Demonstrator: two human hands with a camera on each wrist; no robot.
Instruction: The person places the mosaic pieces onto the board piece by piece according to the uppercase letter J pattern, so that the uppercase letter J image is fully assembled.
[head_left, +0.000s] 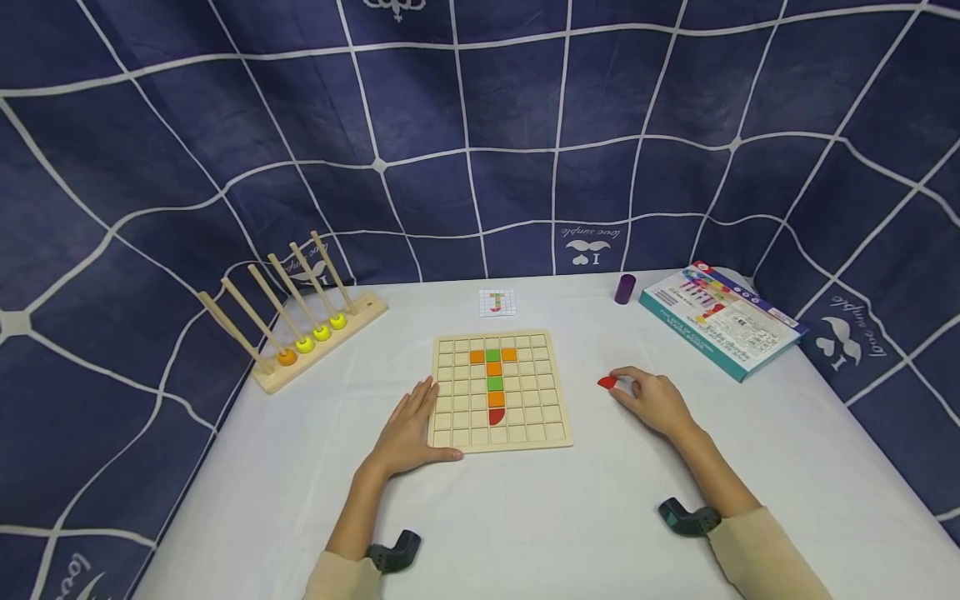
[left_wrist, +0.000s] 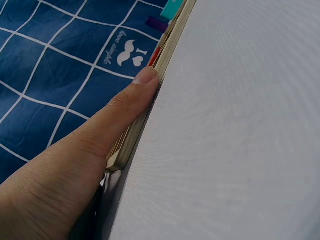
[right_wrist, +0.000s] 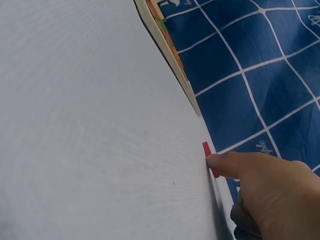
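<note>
A square wooden grid board [head_left: 528,430] lies on the white table, with several orange and green square tiles and one red quarter-round tile [head_left: 497,416] set in its cells. My left hand [head_left: 407,430] rests at the board's near left corner, its fingers straight along the left side and the thumb on the front edge. In the left wrist view the thumb [left_wrist: 120,107] touches the board's rim. To the right of the board, my right hand [head_left: 654,402] pinches a red rounded tile [head_left: 607,382] between thumb and fingers. The right wrist view shows this red tile [right_wrist: 210,159] edge-on.
Behind the board lies a small pattern card [head_left: 497,302] showing a coloured J shape. A wooden peg stand [head_left: 322,346] with yellow and orange beads is at the left. A purple cylinder [head_left: 625,288] and a flat teal-sided box [head_left: 723,317] sit at the back right, before a blue curtain.
</note>
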